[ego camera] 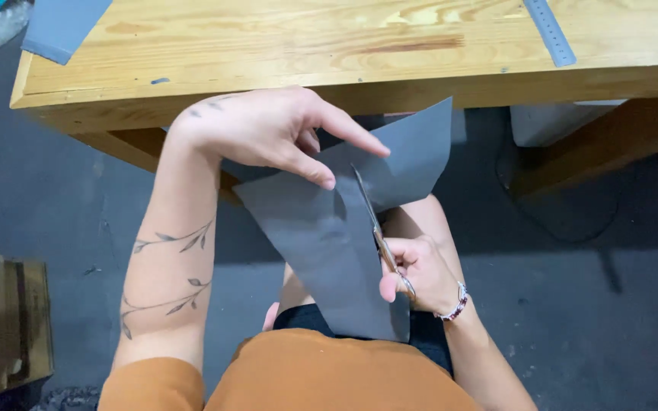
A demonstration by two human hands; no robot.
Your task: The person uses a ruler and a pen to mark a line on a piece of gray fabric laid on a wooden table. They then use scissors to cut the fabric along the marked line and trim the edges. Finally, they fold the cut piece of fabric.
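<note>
Pale wooden workbench over dark grey floor, cardboard box at left

Even, soft overhead light, sharp focus, dim floor, faint shadows, no glare.

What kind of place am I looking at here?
Likely a craft or hobby workshop: a bare wooden workbench with a metal ruler, dark floor, and scissors cutting a grey sheet.

Cardboard box: brown, rectangular, on the floor far left of the wooden table.
Labels, signs, screens: none visible.
</note>
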